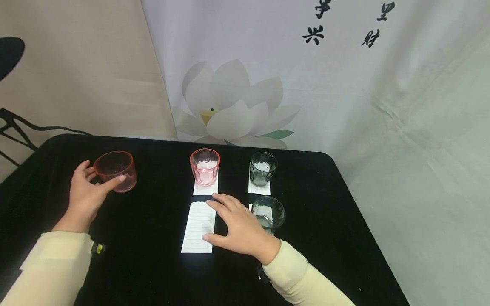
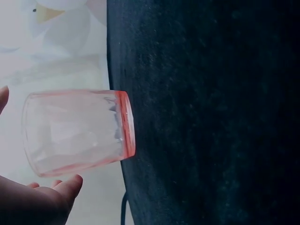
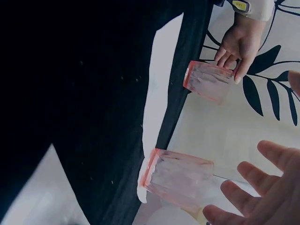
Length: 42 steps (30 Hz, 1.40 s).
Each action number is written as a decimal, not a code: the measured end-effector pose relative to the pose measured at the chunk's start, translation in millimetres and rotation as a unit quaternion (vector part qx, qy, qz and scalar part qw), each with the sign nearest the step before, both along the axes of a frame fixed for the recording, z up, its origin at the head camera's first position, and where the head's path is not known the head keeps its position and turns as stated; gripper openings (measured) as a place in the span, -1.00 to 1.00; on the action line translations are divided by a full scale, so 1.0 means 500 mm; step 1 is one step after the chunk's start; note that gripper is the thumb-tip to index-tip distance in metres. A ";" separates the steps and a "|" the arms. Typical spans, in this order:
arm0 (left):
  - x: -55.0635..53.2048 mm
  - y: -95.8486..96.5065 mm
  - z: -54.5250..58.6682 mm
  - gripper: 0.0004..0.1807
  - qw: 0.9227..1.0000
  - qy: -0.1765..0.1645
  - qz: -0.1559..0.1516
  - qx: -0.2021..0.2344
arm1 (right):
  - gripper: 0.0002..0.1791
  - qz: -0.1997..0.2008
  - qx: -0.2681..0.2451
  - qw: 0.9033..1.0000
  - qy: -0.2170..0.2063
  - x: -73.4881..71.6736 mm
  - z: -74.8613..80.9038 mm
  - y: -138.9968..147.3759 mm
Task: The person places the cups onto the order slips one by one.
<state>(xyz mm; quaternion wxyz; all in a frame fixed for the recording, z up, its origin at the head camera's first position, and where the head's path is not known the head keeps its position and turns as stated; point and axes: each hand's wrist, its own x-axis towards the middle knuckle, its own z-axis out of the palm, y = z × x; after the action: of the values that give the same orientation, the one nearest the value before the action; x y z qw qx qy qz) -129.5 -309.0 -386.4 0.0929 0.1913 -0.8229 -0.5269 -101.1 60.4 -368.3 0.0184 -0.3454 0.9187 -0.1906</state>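
Observation:
At the table's left, my left hand (image 1: 86, 191) has its thumb and fingers spread on either side of a red-tinted glass (image 1: 128, 180). In the left wrist view, a gap shows between the thumb and this glass (image 2: 75, 131), while the fingertips lie close to its side; whether they touch it I cannot tell. My right hand (image 1: 241, 227) hovers with fingers extended over the right edge of a lined white paper slip (image 1: 197, 233). Behind it, a pink glass (image 1: 205, 168) stands on another slip (image 1: 203, 190). A clear glass (image 1: 277, 212) is partly behind my right hand.
A grey-tinted glass (image 1: 264, 170) stands on a white slip (image 1: 260, 189) at the back right. Black cloth covers the table (image 1: 145, 255). A curtain with a printed lotus (image 1: 237, 102) hangs behind it. Dark bars (image 1: 17, 127) stand beyond the left corner.

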 end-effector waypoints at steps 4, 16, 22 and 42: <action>-0.004 -0.007 -0.006 0.10 1.000 -0.003 -0.007 -0.002 | -0.17 0.003 -0.003 1.000 0.003 0.002 -0.011 -0.008; -0.017 -0.021 -0.023 0.11 1.000 -0.010 -0.020 -0.008 | -0.20 0.005 0.012 1.000 0.003 0.005 -0.039 -0.027; -0.024 -0.023 -0.023 0.13 0.999 -0.012 -0.031 -0.005 | -0.21 0.000 0.025 1.000 -0.011 0.001 -0.053 -0.035; -0.038 -0.030 -0.031 0.12 0.999 -0.016 -0.038 -0.001 | -0.20 -0.013 0.102 0.994 -0.023 -0.009 -0.065 -0.042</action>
<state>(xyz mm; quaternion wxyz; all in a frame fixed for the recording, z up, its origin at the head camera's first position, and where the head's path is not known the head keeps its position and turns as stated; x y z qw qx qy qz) -148.5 -323.9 -401.7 0.0594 0.1680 -0.8317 -0.5259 -105.8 39.6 -400.7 0.0721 -0.3257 0.9370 -0.1035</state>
